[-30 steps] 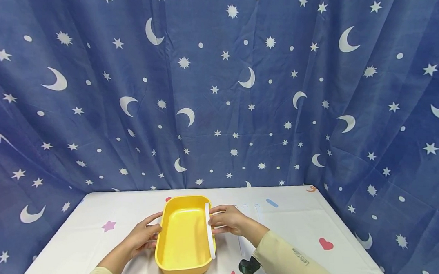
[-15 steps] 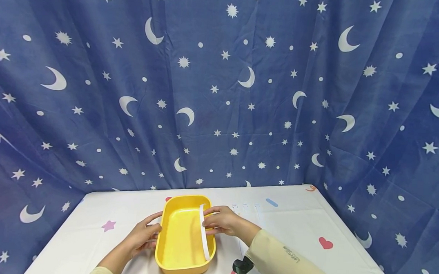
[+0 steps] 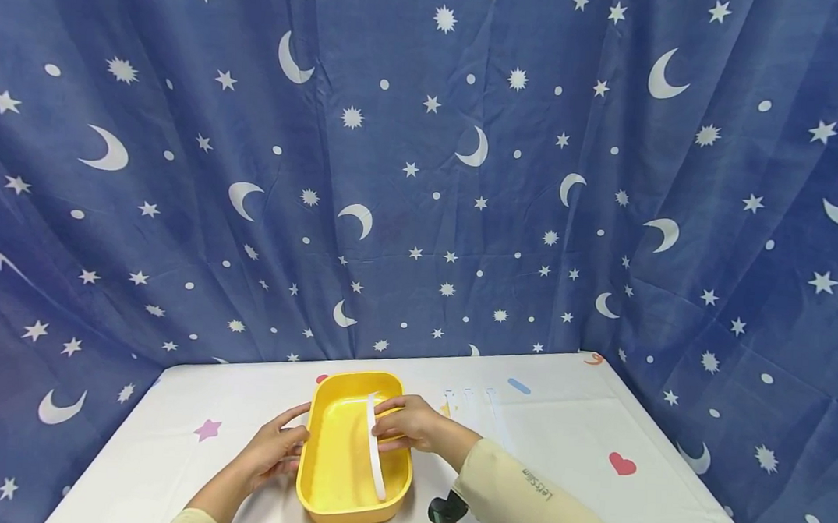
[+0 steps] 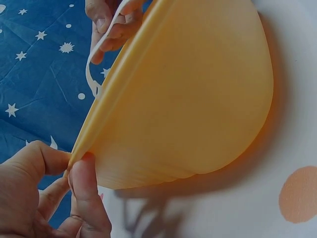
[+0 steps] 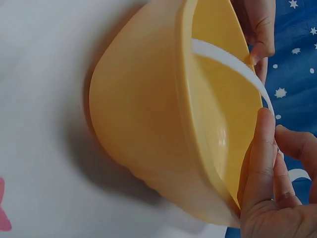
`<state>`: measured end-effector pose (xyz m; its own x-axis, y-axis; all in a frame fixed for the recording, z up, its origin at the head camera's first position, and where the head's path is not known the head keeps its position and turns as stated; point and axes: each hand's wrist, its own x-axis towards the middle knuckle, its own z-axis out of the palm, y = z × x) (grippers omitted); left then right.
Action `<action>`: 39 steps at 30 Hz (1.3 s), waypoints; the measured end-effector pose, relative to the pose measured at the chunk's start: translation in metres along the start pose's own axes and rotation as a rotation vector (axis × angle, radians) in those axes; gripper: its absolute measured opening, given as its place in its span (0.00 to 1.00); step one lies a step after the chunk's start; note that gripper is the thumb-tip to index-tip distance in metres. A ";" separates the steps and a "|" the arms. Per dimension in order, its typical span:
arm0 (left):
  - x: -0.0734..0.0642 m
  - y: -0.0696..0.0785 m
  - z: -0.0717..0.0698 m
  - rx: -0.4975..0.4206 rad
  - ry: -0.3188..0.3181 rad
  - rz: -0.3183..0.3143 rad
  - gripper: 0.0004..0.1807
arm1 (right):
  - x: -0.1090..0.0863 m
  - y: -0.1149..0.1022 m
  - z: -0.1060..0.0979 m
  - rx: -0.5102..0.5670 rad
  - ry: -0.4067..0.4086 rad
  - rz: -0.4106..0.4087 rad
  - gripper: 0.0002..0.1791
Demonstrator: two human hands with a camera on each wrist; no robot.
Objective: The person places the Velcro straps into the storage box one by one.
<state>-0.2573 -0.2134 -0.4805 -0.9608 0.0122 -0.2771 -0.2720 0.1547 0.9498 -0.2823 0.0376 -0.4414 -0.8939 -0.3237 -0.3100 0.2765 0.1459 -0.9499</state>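
A yellow plastic basin (image 3: 352,517) with rounded corners stands upright on the white tabletop. My left hand (image 3: 275,446) pinches its left rim; in the left wrist view the thumb and fingers (image 4: 86,183) press the rim from both sides. Over the basin's opening, right of its middle, runs a narrow white bendy strip (image 3: 376,466). The right hand (image 3: 412,423) reaches across the right rim and pinches this strip between thumb and fingers. It bows in an arc in the right wrist view, its far part (image 5: 225,57) overlapping the near rim.
Several thin pale strips (image 3: 493,405) lie flat on the white tablecloth (image 3: 558,455), behind the right forearm. Printed shapes such as a red heart (image 3: 622,464) mark the cloth. A blue curtain (image 3: 421,215) with moons and stars hangs behind the table.
The right hand has moved left with the white strip, from along the basin's right rim to nearer its middle. The left hand and the basin stay put.
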 end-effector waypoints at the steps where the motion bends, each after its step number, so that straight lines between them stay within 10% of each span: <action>1: 0.000 0.000 0.000 0.000 0.000 0.000 0.38 | 0.000 0.000 0.001 0.003 0.001 0.000 0.19; 39: 0.001 -0.001 -0.001 -0.001 0.006 -0.014 0.38 | 0.019 0.016 0.042 0.081 0.042 -0.003 0.17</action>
<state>-0.2577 -0.2144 -0.4814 -0.9572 0.0042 -0.2895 -0.2854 0.1543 0.9459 -0.2800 -0.0059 -0.4637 -0.9086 -0.2840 -0.3063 0.2996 0.0678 -0.9516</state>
